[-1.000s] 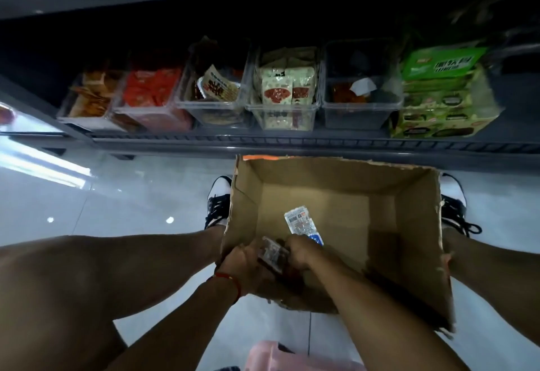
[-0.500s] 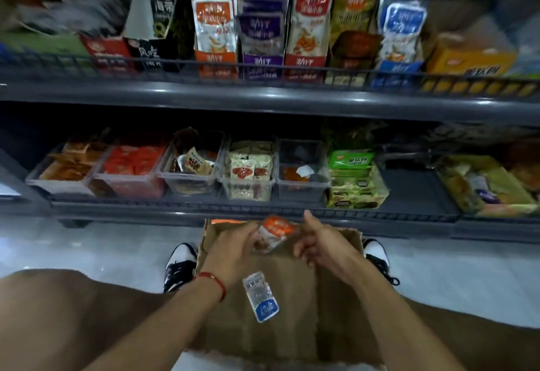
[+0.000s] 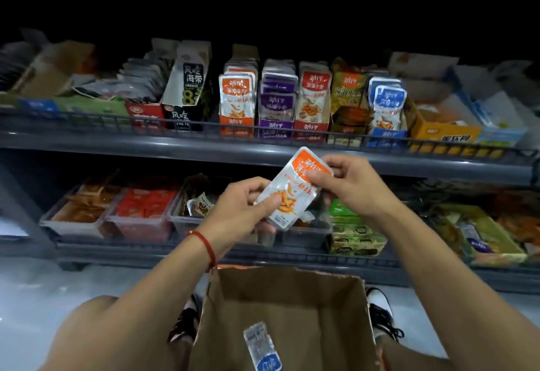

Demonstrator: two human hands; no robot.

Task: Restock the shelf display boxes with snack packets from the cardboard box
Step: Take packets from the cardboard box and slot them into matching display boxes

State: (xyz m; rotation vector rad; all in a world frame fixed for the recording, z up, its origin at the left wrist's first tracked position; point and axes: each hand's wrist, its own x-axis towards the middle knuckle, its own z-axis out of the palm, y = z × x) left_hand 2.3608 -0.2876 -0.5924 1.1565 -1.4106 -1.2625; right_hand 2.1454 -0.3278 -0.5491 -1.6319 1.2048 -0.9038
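Both your hands have risen from the box [image 3: 280, 306]: left hand [image 3: 239, 209] and right hand [image 3: 347, 186] now pinch one glossy, flat orange packet [image 3: 292, 189] before the shelves. One blue packet [image 3: 263, 347] lies in the torn cardboard.

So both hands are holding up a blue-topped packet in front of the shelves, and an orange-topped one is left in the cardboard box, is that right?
Not quite: the colours are swapped. The head view shows the left hand and right hand pinching an orange-topped packet in front of the shelves, while the blue-ended packet lies in the cardboard box.
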